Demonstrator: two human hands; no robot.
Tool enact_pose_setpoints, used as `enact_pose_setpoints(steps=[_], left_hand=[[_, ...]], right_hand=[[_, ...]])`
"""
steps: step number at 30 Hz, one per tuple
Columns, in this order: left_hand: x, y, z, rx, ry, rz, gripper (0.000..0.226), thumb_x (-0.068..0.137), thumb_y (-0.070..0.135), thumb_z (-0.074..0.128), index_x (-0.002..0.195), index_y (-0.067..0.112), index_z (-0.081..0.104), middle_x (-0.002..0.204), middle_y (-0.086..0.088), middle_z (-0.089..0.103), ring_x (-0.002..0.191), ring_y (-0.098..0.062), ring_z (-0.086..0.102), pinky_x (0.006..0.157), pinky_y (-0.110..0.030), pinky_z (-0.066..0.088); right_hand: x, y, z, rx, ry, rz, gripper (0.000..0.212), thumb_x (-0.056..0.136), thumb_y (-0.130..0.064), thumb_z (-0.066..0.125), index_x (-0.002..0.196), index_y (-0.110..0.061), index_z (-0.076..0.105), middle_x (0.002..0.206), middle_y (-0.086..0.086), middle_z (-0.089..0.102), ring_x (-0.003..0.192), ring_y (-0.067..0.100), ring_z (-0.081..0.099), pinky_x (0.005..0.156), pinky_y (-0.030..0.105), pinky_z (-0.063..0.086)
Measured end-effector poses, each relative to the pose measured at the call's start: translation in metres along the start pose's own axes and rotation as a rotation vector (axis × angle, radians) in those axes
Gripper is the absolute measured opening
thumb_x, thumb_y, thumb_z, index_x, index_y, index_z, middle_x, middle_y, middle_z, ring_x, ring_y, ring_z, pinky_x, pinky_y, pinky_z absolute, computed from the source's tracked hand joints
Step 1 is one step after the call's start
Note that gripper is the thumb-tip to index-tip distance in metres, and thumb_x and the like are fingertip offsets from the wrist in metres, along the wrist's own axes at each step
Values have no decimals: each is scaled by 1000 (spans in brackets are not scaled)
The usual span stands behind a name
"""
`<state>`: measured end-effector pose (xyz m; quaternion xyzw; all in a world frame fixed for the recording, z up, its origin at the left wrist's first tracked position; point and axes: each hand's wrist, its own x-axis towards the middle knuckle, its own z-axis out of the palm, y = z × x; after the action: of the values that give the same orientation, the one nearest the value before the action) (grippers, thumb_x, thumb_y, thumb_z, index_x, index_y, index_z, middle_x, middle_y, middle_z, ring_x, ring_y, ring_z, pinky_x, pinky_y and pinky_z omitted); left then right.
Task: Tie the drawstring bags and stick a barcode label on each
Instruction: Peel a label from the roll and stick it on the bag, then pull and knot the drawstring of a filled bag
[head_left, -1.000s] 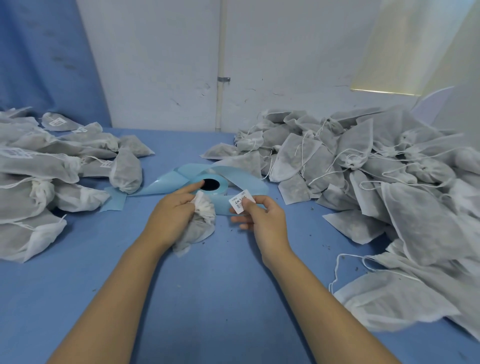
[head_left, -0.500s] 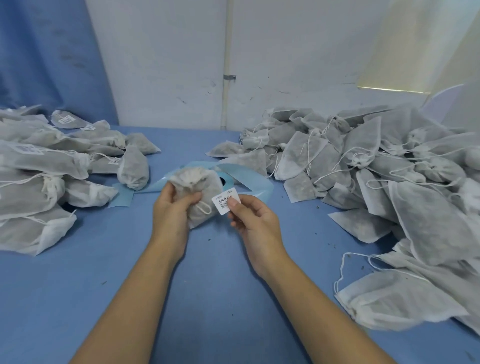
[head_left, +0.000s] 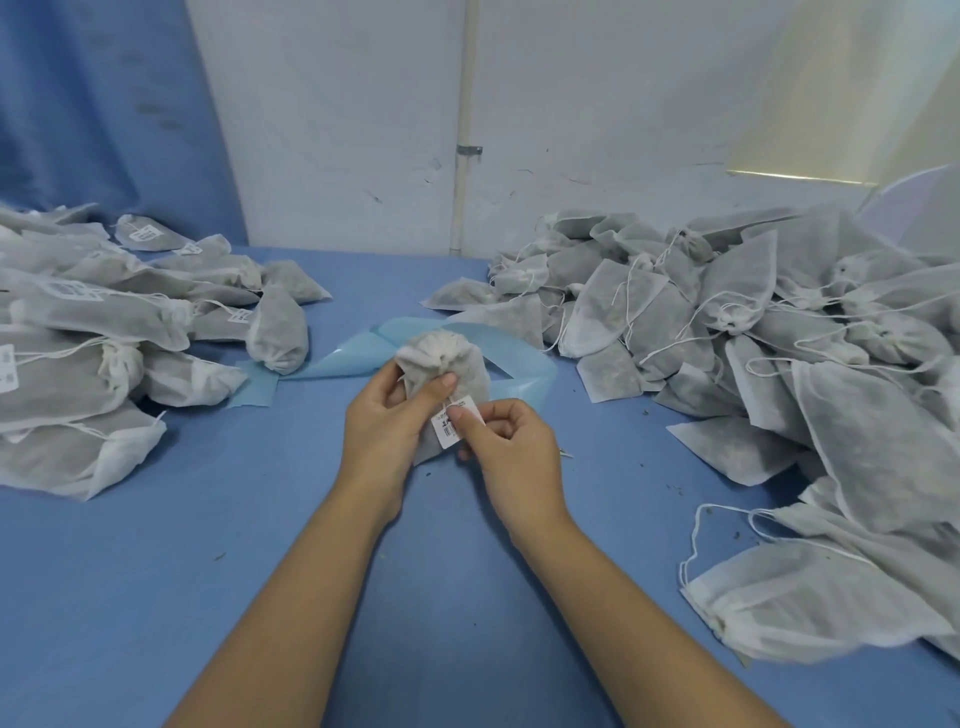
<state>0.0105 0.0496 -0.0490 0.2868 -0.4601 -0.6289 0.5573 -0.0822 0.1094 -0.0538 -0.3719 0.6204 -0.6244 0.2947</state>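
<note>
My left hand (head_left: 387, 428) grips a small grey drawstring bag (head_left: 447, 366) upright above the blue table, its gathered neck on top and my thumb across its front. A white barcode label (head_left: 451, 423) lies against the bag's lower front. My right hand (head_left: 506, 441) pinches that label at its right edge, thumb on top, the other fingers curled under. Behind the bag, a pale blue strip of label backing (head_left: 519, 369) curls on the table; the roll itself is hidden by the bag.
A pile of labelled, tied bags (head_left: 93, 332) fills the table's left side. A bigger heap of bags with loose strings (head_left: 753, 322) covers the right, reaching the near right edge (head_left: 810, 597). A white wall with a pipe (head_left: 462, 130) stands behind.
My left hand turned the bag upright and lifted it. My right hand brought the label leftward from beside the roll onto the bag's front.
</note>
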Motion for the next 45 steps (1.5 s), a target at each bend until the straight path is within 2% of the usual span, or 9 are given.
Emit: enact_pose_setpoints(steps=[6, 11, 21, 26, 31, 34, 36, 38, 45], left_hand=[[1, 8, -2, 11, 7, -58, 2, 80, 22, 73, 81, 24, 74, 84, 0, 74, 73, -13, 69, 63, -24, 56], [-2, 12, 6, 41, -116, -47, 41, 63, 41, 77, 96, 20, 71, 95, -1, 75, 84, -13, 70, 70, -22, 55], [-5, 10, 0, 146, -195, -191, 26, 59, 43, 76, 80, 28, 79, 93, 3, 75, 86, -6, 70, 62, -16, 52], [-1, 14, -3, 135, -256, -260, 38, 55, 50, 77, 83, 24, 78, 90, -1, 75, 74, -14, 71, 52, -18, 51], [1, 23, -5, 288, -212, -189, 35, 65, 46, 73, 73, 13, 66, 56, -4, 58, 39, -13, 49, 40, -19, 38], [12, 33, -9, -182, 9, -43, 8, 86, 20, 63, 87, 13, 61, 76, 4, 68, 68, -7, 68, 60, -20, 53], [17, 41, -14, -466, 0, 34, 39, 85, 12, 62, 123, 12, 52, 121, 7, 63, 110, -10, 63, 84, -31, 56], [16, 43, -15, -447, -37, 31, 74, 85, 3, 59, 149, 17, 24, 146, 8, 43, 119, -9, 58, 93, -38, 52], [5, 30, 5, -63, -172, -66, 29, 94, 2, 50, 116, 17, 60, 109, 4, 72, 94, -13, 70, 74, -20, 55]], right_hand=[[3, -4, -4, -1, -21, -50, 43, 75, -33, 80, 108, -27, 52, 104, -9, 60, 95, 4, 59, 80, 19, 47], [7, -13, -9, 332, -131, -43, 15, 84, -13, 70, 98, -13, 63, 92, 2, 70, 85, 13, 66, 77, 26, 54], [14, -14, -13, 485, -71, 16, 11, 91, -18, 63, 95, -9, 66, 86, 5, 69, 82, 18, 63, 77, 29, 51], [15, -13, -15, 452, -48, -18, 15, 91, -17, 63, 96, -4, 69, 83, 5, 72, 78, 15, 67, 71, 24, 54], [15, -13, -15, 400, -86, 23, 19, 88, -30, 64, 91, -13, 70, 85, -1, 71, 79, 10, 64, 72, 20, 50], [18, -14, -17, 362, -63, 105, 22, 82, -42, 65, 87, -22, 71, 85, -10, 70, 76, 5, 60, 71, 19, 46], [20, -12, -21, 365, -40, 142, 16, 84, -37, 67, 86, -21, 71, 83, -8, 68, 77, 7, 59, 73, 21, 46], [20, -9, -23, 378, -26, 154, 8, 87, -27, 67, 85, -20, 70, 81, -7, 66, 77, 8, 59, 70, 19, 46], [33, -5, -31, 402, 149, 85, 19, 91, -4, 56, 98, -19, 66, 89, -7, 64, 74, 7, 59, 60, 15, 48]])
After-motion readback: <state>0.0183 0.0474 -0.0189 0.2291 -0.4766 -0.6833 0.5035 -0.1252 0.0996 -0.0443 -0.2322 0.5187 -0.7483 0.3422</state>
